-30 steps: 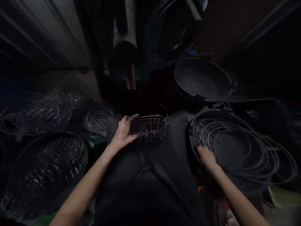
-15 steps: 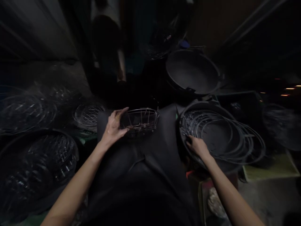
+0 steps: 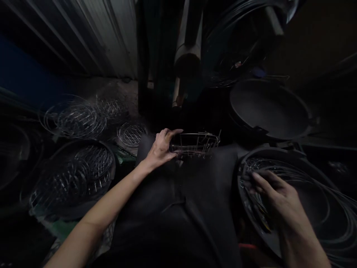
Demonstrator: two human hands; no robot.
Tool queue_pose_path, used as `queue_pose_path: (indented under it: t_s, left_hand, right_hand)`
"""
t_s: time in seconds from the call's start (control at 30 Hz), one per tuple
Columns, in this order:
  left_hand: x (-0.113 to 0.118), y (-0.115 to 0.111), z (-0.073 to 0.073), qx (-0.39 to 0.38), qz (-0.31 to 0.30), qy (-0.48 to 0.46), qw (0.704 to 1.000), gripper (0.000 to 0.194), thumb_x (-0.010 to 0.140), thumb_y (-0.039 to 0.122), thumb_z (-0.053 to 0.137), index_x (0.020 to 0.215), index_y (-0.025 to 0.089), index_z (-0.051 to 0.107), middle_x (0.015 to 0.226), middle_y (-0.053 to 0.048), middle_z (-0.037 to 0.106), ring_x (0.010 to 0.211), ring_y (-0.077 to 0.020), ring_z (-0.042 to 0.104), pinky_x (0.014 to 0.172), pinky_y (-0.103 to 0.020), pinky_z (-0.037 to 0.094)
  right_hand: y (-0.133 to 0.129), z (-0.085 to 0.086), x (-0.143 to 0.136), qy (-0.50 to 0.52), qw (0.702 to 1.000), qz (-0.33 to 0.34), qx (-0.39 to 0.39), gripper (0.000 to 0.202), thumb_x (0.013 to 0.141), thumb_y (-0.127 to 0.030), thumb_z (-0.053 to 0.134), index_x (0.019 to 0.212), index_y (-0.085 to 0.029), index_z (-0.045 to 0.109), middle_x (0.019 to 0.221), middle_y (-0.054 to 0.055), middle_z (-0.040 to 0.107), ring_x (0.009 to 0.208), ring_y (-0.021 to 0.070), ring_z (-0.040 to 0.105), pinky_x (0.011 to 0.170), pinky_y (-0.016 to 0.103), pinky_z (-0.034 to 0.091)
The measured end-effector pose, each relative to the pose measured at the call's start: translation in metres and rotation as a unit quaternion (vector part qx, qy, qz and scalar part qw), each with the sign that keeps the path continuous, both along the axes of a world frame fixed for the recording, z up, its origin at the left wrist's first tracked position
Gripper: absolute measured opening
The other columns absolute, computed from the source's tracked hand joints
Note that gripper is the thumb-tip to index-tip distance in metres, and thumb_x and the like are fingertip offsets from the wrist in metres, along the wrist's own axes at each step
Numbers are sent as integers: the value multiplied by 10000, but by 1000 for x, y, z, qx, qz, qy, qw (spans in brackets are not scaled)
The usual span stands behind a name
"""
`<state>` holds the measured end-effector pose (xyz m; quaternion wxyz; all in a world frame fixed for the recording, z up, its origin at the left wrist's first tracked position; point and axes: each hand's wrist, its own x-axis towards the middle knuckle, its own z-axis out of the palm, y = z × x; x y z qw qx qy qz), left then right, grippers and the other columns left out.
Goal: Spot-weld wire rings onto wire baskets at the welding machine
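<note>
The left hand [image 3: 162,149] pinches the left end of one wire basket [image 3: 195,152] at the frame's centre. The right hand [image 3: 280,193], at lower right, has its fingertips drawn together over one basin [image 3: 311,196] of wire hoops too tangled to count; whether it grips anything, I cannot tell. The step seems to be steadying the basket while reaching; the next move calls for a firm left pinch. One dark pan [image 3: 270,108] sits upper right.

light: dim | ribbed wall [image 3: 111,37]: grey, upper left | blue patch [image 3: 22,56]: far left | brownish surface [image 3: 320,33]: upper right
</note>
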<state>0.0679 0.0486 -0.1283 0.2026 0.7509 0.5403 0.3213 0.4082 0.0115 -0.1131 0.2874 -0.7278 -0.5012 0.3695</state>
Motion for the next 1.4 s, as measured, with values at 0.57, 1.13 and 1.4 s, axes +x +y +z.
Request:
queue_pose_path:
  t_s: [0.57,1.13,1.4]
  left_hand:
    - [-6,15,-5,66,23,54,996,554,775,200,584,1294,146,397,1066,-109,531,978,-256,492,845,-400,375]
    - [-26,41,-11,121,45,43,991,564,768,182,586,1294,167,383,1061,-106,532,967,-254,506,824,-399,382]
    - [-36,59,-4,143,46,44,988,555,759,155,586,1269,168,366,1060,-99,542,954,-244,516,821,-388,383]
  right_hand:
    - [67,11,-184,142,969,111,170,285,802,-458,602,800,-173,595,712,7,618,635,138,581,597,244,491]
    - [100,10,-204,174,955,130,202,258,779,-421,645,740,-175,578,671,-15,584,605,117,533,569,222,454]
    - [116,15,-213,173,948,151,219,231,782,-405,628,782,-180,576,714,2,619,631,136,579,594,244,487]
